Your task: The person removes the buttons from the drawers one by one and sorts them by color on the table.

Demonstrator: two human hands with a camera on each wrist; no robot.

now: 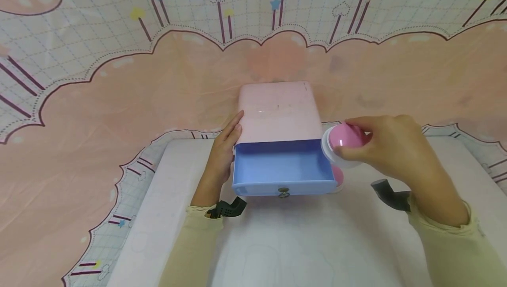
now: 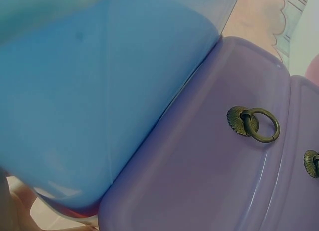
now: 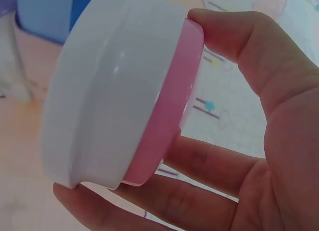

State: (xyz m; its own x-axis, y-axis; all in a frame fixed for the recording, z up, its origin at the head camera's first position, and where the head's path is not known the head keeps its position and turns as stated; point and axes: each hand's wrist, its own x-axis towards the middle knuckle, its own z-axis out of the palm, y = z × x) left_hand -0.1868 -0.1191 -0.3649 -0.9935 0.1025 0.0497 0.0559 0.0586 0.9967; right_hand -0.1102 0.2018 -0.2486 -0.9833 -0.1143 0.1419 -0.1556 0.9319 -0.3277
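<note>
A small drawer cabinet point(image 1: 277, 111) with a pink top stands at the middle of the table. Its blue top drawer point(image 1: 257, 189) is pulled out, and no contents show inside. My left hand point(image 1: 223, 155) rests along the cabinet's left side with its fingers extended. Up by the drawer's right edge, my right hand point(image 1: 396, 146) grips a round pink-and-white lidded thing point(image 3: 114, 96) between thumb and fingers, tilted on its side. Purple drawer fronts point(image 2: 199, 146) with ring pulls point(image 2: 263, 125) show below the blue drawer in the left wrist view.
A second pink-and-white round thing point(image 1: 338, 177) stands on the white table point(image 1: 285, 243), partly hidden by the drawer's right corner. Behind the cabinet hangs a peach patterned cloth point(image 1: 190, 89). Dark wrist mounts point(image 1: 390, 195) jut inward from both sleeves.
</note>
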